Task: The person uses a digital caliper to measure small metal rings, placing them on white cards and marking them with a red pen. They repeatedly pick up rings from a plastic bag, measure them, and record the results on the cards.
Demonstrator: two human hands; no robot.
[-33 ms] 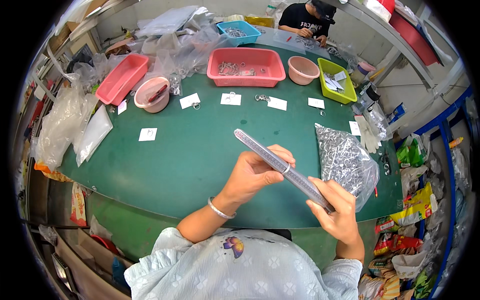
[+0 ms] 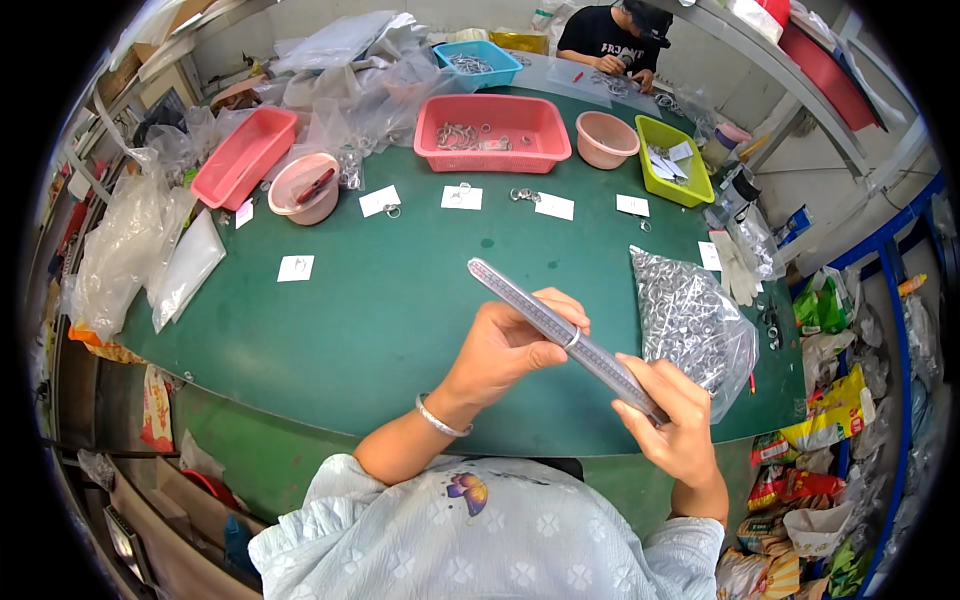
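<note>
A grey, graduated ring mandrel (image 2: 607,367) slants over the near side of the green table, its narrow tip pointing up and to the left. My right hand (image 2: 672,418) is closed around its thick lower end. A thin silver ring (image 2: 573,339) encircles the mandrel about halfway along. The thumb and fingers of my left hand (image 2: 512,345) pinch at this ring, partly hidden behind the mandrel. To the right of the mandrel lies a clear plastic bag full of silver rings (image 2: 690,315).
White paper slips (image 2: 462,198), several with rings on or beside them, lie across the green table (image 2: 400,300). Behind them stand a pink basket (image 2: 492,163), a round pink bowl (image 2: 606,150) and a lime tray (image 2: 672,192). Another person (image 2: 612,45) works at the far end.
</note>
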